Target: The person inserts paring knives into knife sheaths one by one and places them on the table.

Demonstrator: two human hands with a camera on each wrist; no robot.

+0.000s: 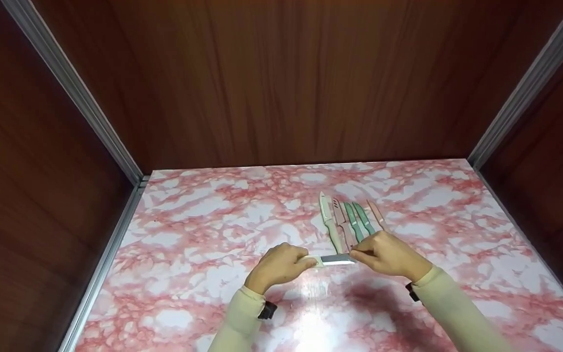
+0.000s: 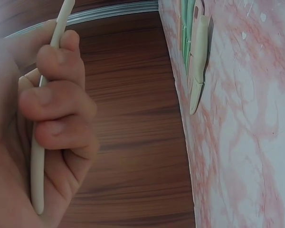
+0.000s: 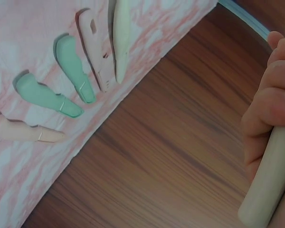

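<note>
A knife is held level between both hands, its bare metal blade [image 1: 337,259] showing between them. My left hand [image 1: 279,268] curls its fingers round a thin, flat cream sheath [image 2: 37,175] at the blade's left end. On the other side, my right hand [image 1: 391,256] grips the thick cream handle [image 3: 270,183], which the head view mostly hides behind the fingers. Just beyond the hands lies a pale green knife [image 1: 331,227], beside a pink knife [image 1: 338,215]. To their right come two green knives [image 1: 352,220] and a peach knife [image 1: 376,214].
The tabletop [image 1: 203,215] has a red and white marbled pattern. Dark wood panels [image 1: 271,83] rise at the back and both sides, with metal profiles [image 1: 86,107] along the corners. The knives lie in a row, tips pointing toward the back panel.
</note>
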